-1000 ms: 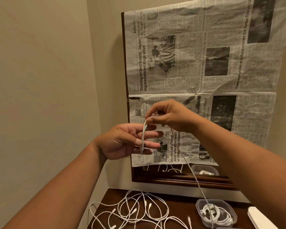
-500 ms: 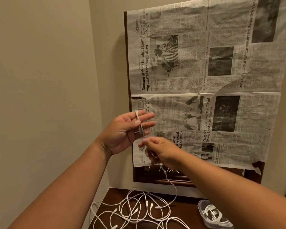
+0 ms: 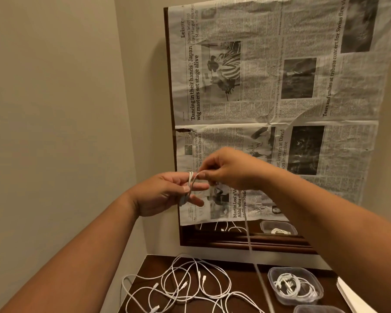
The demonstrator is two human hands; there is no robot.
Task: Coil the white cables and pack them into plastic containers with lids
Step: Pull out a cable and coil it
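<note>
Cable [image 3: 190, 180] coil, few turns, wrapped round left hand [image 3: 165, 195] with thumb pressing it, raised above table [image 3: 239, 266]. Right hand [image 3: 233, 171] pinches the running strand just beside the coil; tail hangs to the tabletop. Probably light, limp, springy (turns likely pop loose if released), so pinch across all loops. Loose cables [image 3: 190, 288] below, filled container [image 3: 296, 286] at right.

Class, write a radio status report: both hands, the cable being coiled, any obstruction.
Left hand holds cable looped round its fingers. Right hand pinches the cable, tail hanging down. No obstruction seen.
</note>
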